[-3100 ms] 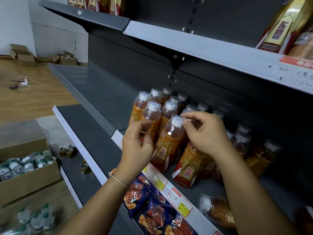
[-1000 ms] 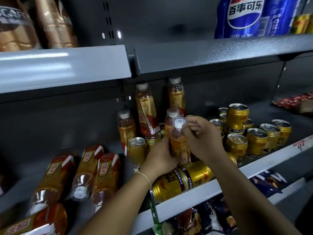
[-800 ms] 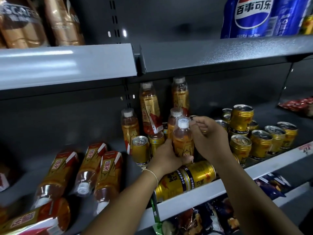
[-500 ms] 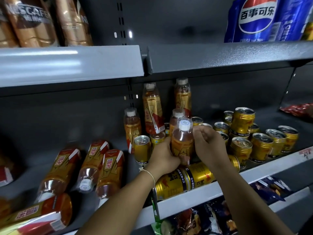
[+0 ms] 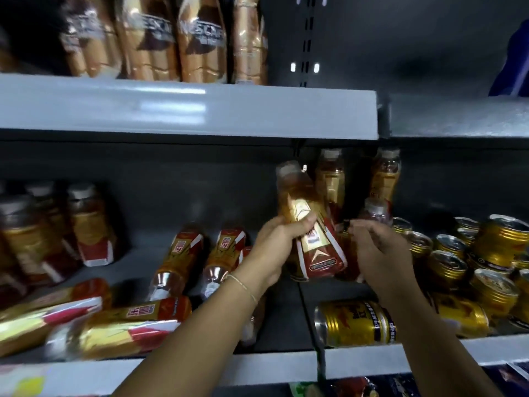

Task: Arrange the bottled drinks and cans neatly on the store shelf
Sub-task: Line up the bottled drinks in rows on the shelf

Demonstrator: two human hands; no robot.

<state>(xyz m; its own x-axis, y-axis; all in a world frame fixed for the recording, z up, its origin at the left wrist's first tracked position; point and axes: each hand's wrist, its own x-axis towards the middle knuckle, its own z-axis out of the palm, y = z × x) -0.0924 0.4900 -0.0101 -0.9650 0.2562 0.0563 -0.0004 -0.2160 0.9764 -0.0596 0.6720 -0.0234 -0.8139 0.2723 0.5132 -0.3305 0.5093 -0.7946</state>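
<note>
My left hand [image 5: 273, 247] grips an orange tea bottle [image 5: 300, 207] by its middle and holds it tilted above the shelf [image 5: 257, 368], white cap up and to the left. My right hand [image 5: 375, 250] hovers just right of that bottle's base with curled fingers; blur hides whether it holds anything. Behind it stand more tea bottles [image 5: 385, 179]. Gold cans [image 5: 501, 247] crowd the right side, and one gold can [image 5: 352, 322] lies on its side at the front edge.
Several tea bottles [image 5: 177, 259] lie flat on the left half of the shelf, and upright ones [image 5: 88, 224] stand at the far left. The upper shelf [image 5: 186, 110] carries Nescafe bottles [image 5: 200, 38]. Snack packs [image 5: 343, 391] sit below.
My left hand has lifted a tea bottle off the shelf and tilted it leftward. My right hand has come off the cap and dropped beside the base. The view has swung left.
</note>
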